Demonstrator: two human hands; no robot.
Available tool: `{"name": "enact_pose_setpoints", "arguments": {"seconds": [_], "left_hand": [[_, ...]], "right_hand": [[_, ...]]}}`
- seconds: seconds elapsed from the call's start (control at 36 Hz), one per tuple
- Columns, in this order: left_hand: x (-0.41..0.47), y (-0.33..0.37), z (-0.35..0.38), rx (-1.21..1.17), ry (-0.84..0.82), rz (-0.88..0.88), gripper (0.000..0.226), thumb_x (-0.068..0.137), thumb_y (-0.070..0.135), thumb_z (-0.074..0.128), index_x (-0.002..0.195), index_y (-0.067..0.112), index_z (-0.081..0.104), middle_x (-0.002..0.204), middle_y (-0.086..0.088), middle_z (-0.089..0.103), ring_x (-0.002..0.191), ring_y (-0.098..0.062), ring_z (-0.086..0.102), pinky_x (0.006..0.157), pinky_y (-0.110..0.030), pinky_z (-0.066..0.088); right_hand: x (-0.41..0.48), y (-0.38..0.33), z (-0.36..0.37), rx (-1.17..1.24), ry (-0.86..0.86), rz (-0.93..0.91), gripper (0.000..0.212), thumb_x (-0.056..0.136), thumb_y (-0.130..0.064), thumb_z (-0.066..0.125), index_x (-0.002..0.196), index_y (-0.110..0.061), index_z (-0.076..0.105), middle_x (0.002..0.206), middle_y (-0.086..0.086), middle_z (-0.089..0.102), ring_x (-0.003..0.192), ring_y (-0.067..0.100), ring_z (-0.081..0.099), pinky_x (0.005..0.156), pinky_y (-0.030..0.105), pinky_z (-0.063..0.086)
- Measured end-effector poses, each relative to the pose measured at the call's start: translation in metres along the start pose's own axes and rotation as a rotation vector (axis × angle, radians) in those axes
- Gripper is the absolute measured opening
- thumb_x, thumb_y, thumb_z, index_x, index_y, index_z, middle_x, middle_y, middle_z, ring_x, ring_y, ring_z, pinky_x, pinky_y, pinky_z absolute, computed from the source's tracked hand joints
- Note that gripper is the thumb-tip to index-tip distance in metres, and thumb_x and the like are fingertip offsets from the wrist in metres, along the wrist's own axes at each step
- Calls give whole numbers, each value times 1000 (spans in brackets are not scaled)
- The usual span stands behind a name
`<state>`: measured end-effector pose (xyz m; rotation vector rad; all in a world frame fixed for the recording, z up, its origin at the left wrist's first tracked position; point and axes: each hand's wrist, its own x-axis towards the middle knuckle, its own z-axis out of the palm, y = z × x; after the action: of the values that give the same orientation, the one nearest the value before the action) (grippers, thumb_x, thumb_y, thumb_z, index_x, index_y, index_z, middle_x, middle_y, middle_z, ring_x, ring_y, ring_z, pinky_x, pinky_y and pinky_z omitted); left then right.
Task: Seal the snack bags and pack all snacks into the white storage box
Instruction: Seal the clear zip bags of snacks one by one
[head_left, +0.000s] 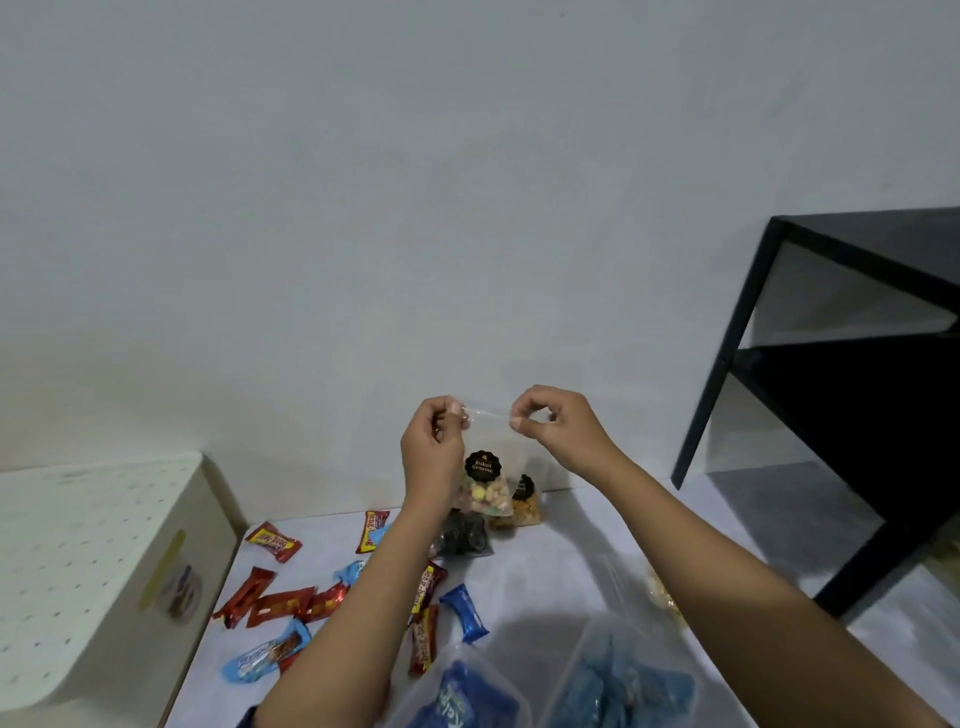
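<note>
biscuit bag (487, 491) hangs above the far edge of the tabletop (545, 582). your left hand (432, 448) pinches its top left corner, your right hand (555, 430) the top right, fingers curled tight.

A pale table (561, 571) carries scattered red snack bars (280, 605) on its left and a blue wrapped snack (464, 613) near the middle. Two clear bags of blue packets (623, 686) lie at the near edge. A bag of dark cookies (462, 540) and a bag of orange snacks (524, 512) sit far centre. A black shelf frame (727, 338) stands right.
</note>
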<state>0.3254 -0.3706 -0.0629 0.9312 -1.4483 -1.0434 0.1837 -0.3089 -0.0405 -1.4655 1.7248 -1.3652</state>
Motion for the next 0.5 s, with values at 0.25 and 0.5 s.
{"name": "enact_pose_setpoints", "arguments": {"seconds": [0.25,0.5], "left_hand": [[9,1,-3,9,3,-2,11,94,10,49,89,7,58,76,2,59,62,10,55,63,-3,42],[10,-3,-3,-3,7,-1,10,94,9,49,89,6,58,77,-1,60,62,10,56,64,-4,43]], "right_hand": [[10,-9,10,-82,-27,-13,19,82,-16,70,66,-25,62,72,-12,64,75,-1,58,71,11,41],[15,-7,15,-170,-10,-14,7,67,-48,61,64,-42,62,70,-28,64,79,4,61,97,53,40]]}}
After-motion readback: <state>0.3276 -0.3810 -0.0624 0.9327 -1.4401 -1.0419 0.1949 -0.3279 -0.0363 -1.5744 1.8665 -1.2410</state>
